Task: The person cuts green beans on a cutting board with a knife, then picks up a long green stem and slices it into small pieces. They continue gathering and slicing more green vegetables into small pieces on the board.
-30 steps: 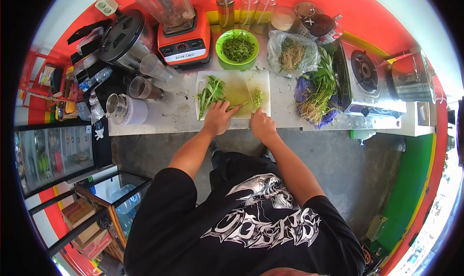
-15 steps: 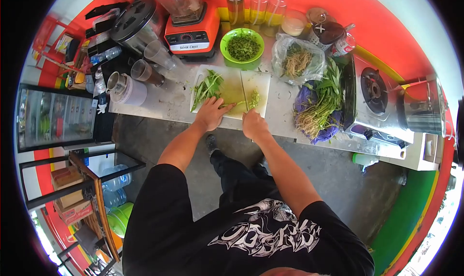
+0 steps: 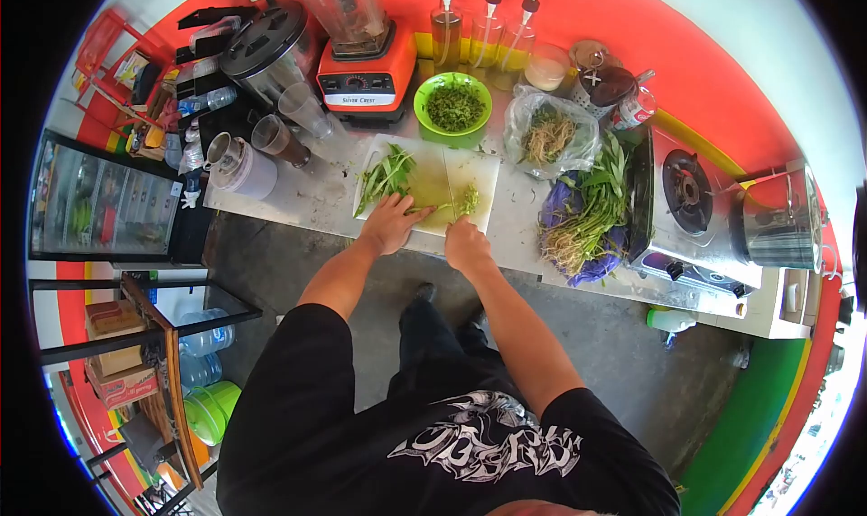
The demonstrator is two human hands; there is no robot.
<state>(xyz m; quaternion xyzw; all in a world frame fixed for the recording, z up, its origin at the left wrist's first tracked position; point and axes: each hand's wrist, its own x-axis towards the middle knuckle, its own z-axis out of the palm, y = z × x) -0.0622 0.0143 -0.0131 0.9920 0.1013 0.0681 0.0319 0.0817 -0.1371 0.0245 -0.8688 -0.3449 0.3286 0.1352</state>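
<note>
A white cutting board [image 3: 429, 166] lies at the counter's front edge. My left hand [image 3: 390, 223] presses the stems of a bunch of leafy greens [image 3: 386, 175] down on it, fingers closed over them and the leaves pointing away. My right hand [image 3: 468, 245] is wrapped around a knife [image 3: 449, 184], whose thin blade appears nearly edge-on across the board; the handle is hidden in the fist. Just right of the blade sits a small pile of chopped stems [image 3: 468, 198]. Behind the board, a green bowl [image 3: 452, 139] holds chopped greens.
Right of the board are a plastic bag of roots [image 3: 549, 141], a bundle of rooted greens [image 3: 591, 213] on purple plastic, and a gas stove [image 3: 646, 182]. A red blender [image 3: 366, 69], pump bottles [image 3: 446, 42], plastic cups [image 3: 280, 139] and a white container [image 3: 248, 173] stand behind and left.
The camera view has shifted slightly. Both hands stay at the board's front edge, the left on the stems and the right around the knife, with the blade still beside the chopped pile.
</note>
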